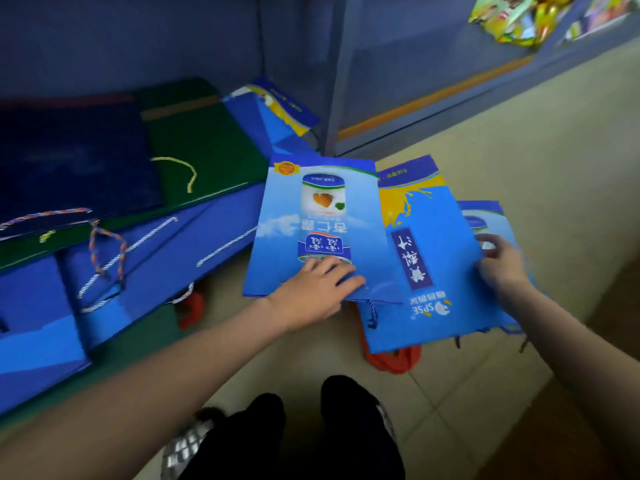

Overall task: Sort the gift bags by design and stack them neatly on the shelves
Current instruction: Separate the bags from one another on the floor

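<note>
A pile of flat blue gift bags lies on the floor by the shelf unit. On top is a light blue bag with a can picture (311, 216); my left hand (317, 289) grips its near edge, fingers on its face. Beside it lies a blue bag with a yellow splash (426, 258). My right hand (498, 261) holds the right edge of the pile, thumb on a third can-picture bag (485, 220) underneath. On the low shelf lie a navy bag (69, 157), a green bag (207, 147) and several blue bags (156, 258) with cord handles.
A grey shelf post (337, 81) stands just behind the pile. Another blue and yellow bag (277, 112) leans at the shelf back. Bright snack packets (519, 19) sit on a shelf at the upper right. Red handles (394, 362) poke out under the pile. My dark shoes (311, 427) are on the tiled floor.
</note>
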`<state>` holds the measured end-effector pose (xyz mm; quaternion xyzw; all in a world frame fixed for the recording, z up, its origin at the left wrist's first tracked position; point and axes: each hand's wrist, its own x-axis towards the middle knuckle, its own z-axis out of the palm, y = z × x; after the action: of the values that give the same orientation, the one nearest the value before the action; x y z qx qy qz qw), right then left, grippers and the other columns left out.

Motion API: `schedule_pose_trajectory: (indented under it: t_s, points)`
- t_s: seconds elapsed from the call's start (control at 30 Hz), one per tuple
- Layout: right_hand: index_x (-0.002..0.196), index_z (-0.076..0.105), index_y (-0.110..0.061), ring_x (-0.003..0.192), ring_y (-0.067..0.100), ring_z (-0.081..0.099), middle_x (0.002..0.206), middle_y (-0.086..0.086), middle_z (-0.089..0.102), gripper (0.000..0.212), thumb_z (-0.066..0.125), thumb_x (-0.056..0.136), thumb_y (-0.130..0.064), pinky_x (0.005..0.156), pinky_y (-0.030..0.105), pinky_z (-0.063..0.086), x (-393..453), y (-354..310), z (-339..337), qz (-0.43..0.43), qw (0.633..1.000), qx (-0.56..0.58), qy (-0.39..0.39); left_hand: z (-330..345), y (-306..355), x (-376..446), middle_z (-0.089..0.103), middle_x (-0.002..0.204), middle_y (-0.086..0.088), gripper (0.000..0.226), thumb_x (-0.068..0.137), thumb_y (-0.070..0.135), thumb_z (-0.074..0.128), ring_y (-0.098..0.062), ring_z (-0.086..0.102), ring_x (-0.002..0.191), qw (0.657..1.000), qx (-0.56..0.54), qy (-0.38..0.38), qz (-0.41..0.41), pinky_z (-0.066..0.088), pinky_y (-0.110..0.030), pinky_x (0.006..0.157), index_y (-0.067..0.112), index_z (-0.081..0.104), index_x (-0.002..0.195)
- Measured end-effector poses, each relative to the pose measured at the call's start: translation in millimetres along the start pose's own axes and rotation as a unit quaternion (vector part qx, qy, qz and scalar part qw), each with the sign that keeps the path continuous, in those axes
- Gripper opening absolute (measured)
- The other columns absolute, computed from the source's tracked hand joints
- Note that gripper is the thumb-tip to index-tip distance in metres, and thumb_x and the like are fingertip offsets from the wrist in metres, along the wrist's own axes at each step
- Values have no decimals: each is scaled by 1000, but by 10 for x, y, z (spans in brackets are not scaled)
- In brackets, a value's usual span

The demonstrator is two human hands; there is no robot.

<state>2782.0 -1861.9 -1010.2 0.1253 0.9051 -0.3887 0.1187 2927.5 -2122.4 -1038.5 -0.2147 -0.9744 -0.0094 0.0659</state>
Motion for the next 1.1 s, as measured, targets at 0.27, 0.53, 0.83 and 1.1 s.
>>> schedule_pose_trajectory:
  t_s: [0.27,0.53,0.83,1.1]
  points:
    - [129,49,-9,111,39,50,120,24,56,53,42,82,12,89,38,39,341,559,-816,25,989,-106,100,274,392,1025,30,149,-5,47,98,12,31,-25,25,136,985,-39,-166,25,21,-40,105,14,27,145]
    - [133,43,-20,112,41,46,128,18,43,57,39,82,5,88,45,38,836,273,-1608,-57,932,-195,299,828,1045,1938,71,95,0,48,65,19,35,-20,67,78,989,-136,-59,-30,54,-28,62,13,69,99]
    - [135,42,-26,121,32,43,132,12,44,59,32,84,4,93,39,33,1150,37,-1832,-85,925,-187,319,1192,1731,2323,3,158,-5,61,97,41,39,-21,3,146,950,-247,-177,-74,2,-39,116,17,17,149]
    - [133,47,-20,119,36,47,131,18,50,58,40,82,7,92,40,41,1198,611,-1253,9,970,-163,178,1470,1006,1754,32,149,-14,58,91,26,52,-28,30,137,873,-325,-185,-312,22,-29,111,7,30,142]
